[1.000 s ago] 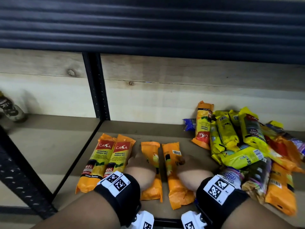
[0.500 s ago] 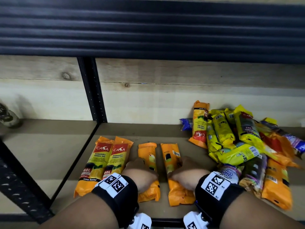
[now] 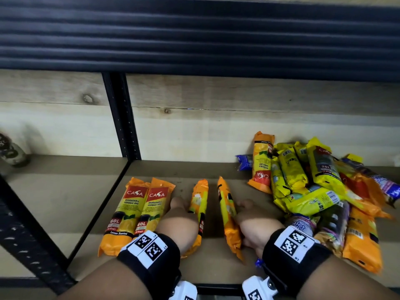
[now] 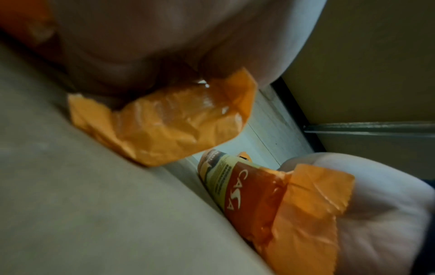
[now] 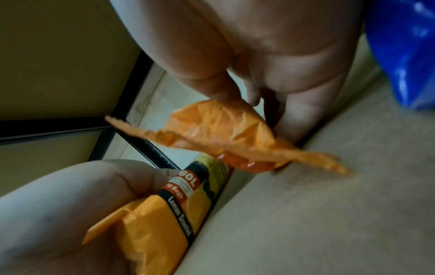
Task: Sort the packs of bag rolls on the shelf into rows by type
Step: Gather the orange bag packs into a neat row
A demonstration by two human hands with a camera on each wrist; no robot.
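Two orange CASA 60L packs (image 3: 138, 211) lie face up, side by side, at the left of the shelf bay. My left hand (image 3: 179, 219) grips a third orange pack (image 3: 198, 204) that stands tipped on its edge beside them. My right hand (image 3: 255, 224) grips a fourth orange pack (image 3: 227, 213), also on edge, a little to the right. In the left wrist view my left hand (image 4: 164, 46) holds the crinkled pack end (image 4: 164, 126). The right wrist view has my right hand (image 5: 270, 65) on its own pack's end (image 5: 223, 134).
A mixed pile of yellow, orange and blue packs (image 3: 313, 191) fills the right of the shelf board (image 3: 194, 169). A black upright post (image 3: 123, 118) divides the bays, and a dark upper shelf (image 3: 194, 35) hangs overhead. A bottle (image 3: 10, 152) stands far left.
The two middle packs lay flat with their backs up; both hands have now rolled them onto their edges, and the gap between them has widened.
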